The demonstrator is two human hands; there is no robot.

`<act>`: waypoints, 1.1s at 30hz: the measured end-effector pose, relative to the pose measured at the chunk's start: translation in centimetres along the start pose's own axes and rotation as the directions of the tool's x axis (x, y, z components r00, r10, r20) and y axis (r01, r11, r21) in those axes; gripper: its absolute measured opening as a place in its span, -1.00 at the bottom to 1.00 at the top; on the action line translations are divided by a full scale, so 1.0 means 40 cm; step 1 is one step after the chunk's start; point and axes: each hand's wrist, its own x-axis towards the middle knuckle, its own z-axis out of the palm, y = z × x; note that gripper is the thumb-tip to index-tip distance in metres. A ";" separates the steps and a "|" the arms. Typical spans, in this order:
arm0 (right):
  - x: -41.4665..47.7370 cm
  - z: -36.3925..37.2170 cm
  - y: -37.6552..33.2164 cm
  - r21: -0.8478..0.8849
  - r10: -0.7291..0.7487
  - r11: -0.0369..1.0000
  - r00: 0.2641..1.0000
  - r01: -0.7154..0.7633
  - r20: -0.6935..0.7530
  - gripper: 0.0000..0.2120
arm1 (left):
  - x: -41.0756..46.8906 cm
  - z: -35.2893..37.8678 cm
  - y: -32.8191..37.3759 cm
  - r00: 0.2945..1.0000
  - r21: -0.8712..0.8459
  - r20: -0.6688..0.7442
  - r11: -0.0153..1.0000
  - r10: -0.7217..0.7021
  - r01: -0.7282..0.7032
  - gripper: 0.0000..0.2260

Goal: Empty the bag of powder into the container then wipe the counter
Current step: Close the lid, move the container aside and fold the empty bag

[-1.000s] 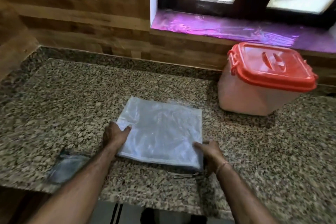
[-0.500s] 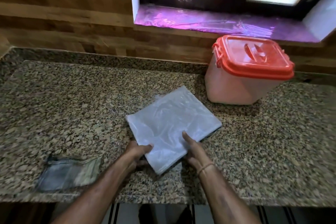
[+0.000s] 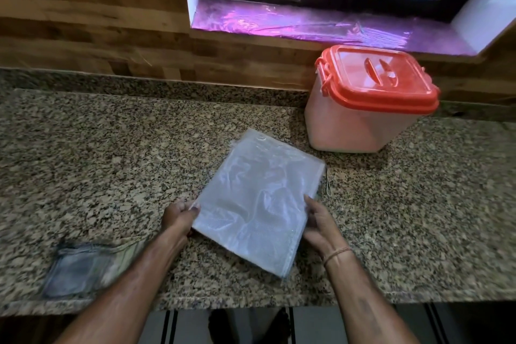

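Translucent white plastic forms the bag (image 3: 259, 198), which sits on the speckled granite counter (image 3: 111, 148) in front of the person, turned diagonally so that one far corner points toward the container (image 3: 349, 126). Bag and container are near each other but apart. The left hand (image 3: 178, 216) grips the bag's near left edge, thumb on top and fingers curled at the rim. The right hand (image 3: 318, 220) holds the near right edge, thumb laid along the upper face; its fingers are hidden beneath. A thin band (image 3: 336, 253) circles the right wrist. Both forearms reach in from the lower frame. The container stands at the back wall under the purple window sill (image 3: 279, 22), its orange lid (image 3: 377, 78) on. A blurred grey cloth (image 3: 81, 268) lies at the counter's near left.
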 end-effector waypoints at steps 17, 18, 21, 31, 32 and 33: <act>0.043 -0.023 0.000 -0.745 -0.278 0.667 0.930 0.006 -0.241 -0.83 | -0.062 -0.054 0.009 0.925 0.729 0.185 0.585 0.332 -0.356 -0.75; 0.044 -0.026 -0.006 -0.754 -0.251 0.656 0.942 -0.005 -0.224 -0.85 | -0.056 -0.039 0.034 0.929 0.704 0.177 0.618 0.326 -0.350 -0.75; 0.041 -0.020 -0.029 -0.810 -0.209 0.586 0.959 -0.032 -0.190 -0.86 | -0.024 0.013 0.106 0.934 0.702 0.148 0.631 0.324 -0.330 -0.74; 0.026 0.013 -0.051 -0.636 -0.152 0.769 0.945 -0.070 -0.288 -0.85 | 0.028 0.043 0.078 0.971 0.408 0.229 0.913 -0.075 -0.026 -0.59; 0.017 0.021 -0.047 -0.593 -0.141 0.803 0.947 -0.062 -0.290 -0.84 | 0.022 0.041 0.079 0.972 0.375 0.222 0.927 -0.073 -0.015 -0.60; 0.013 0.028 -0.047 -0.555 -0.139 0.831 0.950 -0.042 -0.280 -0.83 | 0.015 0.036 0.087 0.979 0.339 0.198 0.940 -0.046 -0.025 -0.65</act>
